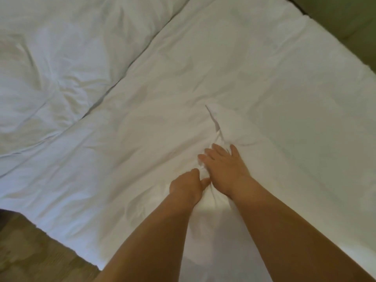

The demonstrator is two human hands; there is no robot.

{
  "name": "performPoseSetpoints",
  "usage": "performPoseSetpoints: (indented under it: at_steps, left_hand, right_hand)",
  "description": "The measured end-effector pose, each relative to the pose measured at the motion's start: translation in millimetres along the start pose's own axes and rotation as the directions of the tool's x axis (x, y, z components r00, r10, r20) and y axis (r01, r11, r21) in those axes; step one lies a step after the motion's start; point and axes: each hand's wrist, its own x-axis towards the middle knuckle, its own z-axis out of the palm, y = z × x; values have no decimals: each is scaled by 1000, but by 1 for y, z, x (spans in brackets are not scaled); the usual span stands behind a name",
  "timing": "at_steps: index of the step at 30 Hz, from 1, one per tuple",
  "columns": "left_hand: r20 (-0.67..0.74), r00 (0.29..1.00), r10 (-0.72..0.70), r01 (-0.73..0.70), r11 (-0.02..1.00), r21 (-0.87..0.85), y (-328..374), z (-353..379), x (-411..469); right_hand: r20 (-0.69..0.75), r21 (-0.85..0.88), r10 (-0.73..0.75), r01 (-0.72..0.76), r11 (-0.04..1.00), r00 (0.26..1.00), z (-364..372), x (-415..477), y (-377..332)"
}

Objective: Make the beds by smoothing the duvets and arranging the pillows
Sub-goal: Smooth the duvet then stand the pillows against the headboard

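A white duvet (274, 94) covers the near bed and fills most of the view. A raised fold of its fabric (215, 123) runs up from my hands at lower centre. My left hand (188, 185) is curled and grips a bunch of the duvet cloth. My right hand (222, 165) lies just right of it, fingers bent into the same bunched fold. A second, more wrinkled white duvet (57, 64) lies on the neighbouring bed at the upper left, with a dark seam between the two. No pillows are in view.
The wooden floor (40, 253) shows at the lower left, past the duvet's hanging edge. A green-grey surface (350, 21) borders the bed at the upper right corner.
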Motion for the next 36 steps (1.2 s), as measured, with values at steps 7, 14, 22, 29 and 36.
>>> performPoseSetpoints:
  at_steps: [7, 14, 22, 29, 36]
  left_hand:
    - [-88, 992, 89, -83, 994, 69, 6, 3, -29]
    - [-325, 943, 64, -30, 994, 108, 30, 25, -79]
    - [-581, 814, 9, 10, 1000, 29, 95, 66, -179]
    - [-752, 642, 146, -200, 980, 19, 169, 77, -271]
    - [-819, 459, 344, -359, 915, 183, 247, 62, -355]
  right_hand:
    - [80, -64, -16, 21, 998, 997, -7, -25, -3]
    - [-91, 121, 78, -67, 990, 993, -10, -71, 4]
    - [-357, 59, -15, 38, 998, 934, -15, -187, 38]
    - [-446, 158, 28, 48, 986, 895, -49, -307, 81]
    - [-665, 247, 91, 104, 963, 742, -93, -418, 123]
